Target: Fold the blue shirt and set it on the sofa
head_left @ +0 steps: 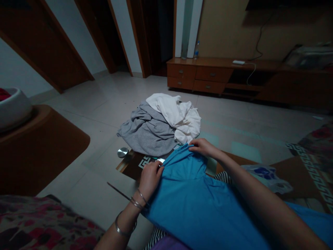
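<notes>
Bare forearms (260,189), silver bangle (122,226), thin silver bracelets (138,200), left wrist

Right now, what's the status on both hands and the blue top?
Left hand, right hand gripping blue top. Grey clothes, white clothes piled ahead.

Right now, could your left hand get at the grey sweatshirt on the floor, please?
Probably yes: the left hand sits just short of the grey sweatshirt, with nothing raised between them that I can see. It would likely need to release the blue shirt first.
</notes>
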The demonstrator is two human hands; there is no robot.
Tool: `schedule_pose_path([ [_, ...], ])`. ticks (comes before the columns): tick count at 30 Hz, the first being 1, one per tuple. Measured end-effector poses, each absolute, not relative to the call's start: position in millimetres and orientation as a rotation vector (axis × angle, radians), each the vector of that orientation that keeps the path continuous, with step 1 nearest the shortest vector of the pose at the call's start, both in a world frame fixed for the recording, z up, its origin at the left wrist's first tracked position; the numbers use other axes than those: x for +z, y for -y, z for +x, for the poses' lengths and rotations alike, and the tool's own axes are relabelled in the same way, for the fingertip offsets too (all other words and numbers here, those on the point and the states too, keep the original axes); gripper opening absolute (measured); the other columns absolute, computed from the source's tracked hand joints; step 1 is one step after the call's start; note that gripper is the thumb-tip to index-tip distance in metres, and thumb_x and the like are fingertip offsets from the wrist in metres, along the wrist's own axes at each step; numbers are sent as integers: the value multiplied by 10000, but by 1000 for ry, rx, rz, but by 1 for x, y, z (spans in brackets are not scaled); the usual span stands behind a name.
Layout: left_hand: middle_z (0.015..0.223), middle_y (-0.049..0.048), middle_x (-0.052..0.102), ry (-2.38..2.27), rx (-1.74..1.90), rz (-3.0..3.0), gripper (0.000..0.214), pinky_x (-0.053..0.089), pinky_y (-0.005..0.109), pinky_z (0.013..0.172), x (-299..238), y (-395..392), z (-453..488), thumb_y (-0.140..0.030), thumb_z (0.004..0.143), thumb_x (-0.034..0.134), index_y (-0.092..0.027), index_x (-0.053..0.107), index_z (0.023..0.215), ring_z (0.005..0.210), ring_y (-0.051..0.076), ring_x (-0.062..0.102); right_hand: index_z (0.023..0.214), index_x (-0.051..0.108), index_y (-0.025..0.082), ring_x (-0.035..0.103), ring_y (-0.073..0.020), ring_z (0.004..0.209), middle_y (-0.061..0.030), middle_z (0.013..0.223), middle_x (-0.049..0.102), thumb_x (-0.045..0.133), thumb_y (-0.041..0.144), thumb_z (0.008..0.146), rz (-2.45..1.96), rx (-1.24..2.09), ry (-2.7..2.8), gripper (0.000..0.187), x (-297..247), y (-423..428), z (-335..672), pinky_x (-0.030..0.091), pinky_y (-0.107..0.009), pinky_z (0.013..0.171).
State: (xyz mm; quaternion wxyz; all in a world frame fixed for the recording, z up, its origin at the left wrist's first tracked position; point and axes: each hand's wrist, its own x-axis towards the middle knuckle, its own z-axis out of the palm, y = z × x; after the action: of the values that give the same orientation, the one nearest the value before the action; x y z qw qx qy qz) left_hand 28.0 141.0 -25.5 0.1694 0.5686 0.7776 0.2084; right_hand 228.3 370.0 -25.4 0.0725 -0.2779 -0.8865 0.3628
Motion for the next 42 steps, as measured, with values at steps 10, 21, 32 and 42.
schedule_pose_path([
  [10, 921, 41, 667, -2276, 421, 1649, 88, 366, 337, 794, -16, -140, 30, -254, 891, 571, -190, 626, 868, 882, 212, 592, 1100, 632, 184, 598, -200, 835, -56, 922, 677, 736, 299, 754, -1056, 694, 2692, 380, -37, -356, 209, 346, -239, 657],
  [21, 954, 69, 569, -2240, 560, 1713, 46, 397, 339, 815, -24, -144, 27, -218, 844, 615, -174, 613, 828, 952, 235, 514, 958, 667, 195, 573, -177, 810, -28, 901, 662, 730, 296, 726, -1074, 802, 2564, 261, -47, -360, 196, 347, -246, 680],
  [32, 756, -2, 550, -1871, 942, 1407, 110, 383, 263, 693, -21, -153, 20, -267, 787, 594, -175, 534, 777, 736, 155, 498, 774, 563, 164, 440, -122, 664, 14, 708, 505, 691, 444, 692, -779, 1300, 2180, 319, -3, -380, 207, 323, -235, 594],
  [42, 660, -26, 504, -1902, 1116, 1120, 227, 362, 223, 589, -47, -166, -11, -374, 699, 630, -170, 547, 752, 638, 128, 467, 747, 609, 151, 471, -123, 696, 6, 726, 571, 667, 288, 736, -964, 1025, 2282, 150, -30, -396, 163, 307, -229, 625],
])
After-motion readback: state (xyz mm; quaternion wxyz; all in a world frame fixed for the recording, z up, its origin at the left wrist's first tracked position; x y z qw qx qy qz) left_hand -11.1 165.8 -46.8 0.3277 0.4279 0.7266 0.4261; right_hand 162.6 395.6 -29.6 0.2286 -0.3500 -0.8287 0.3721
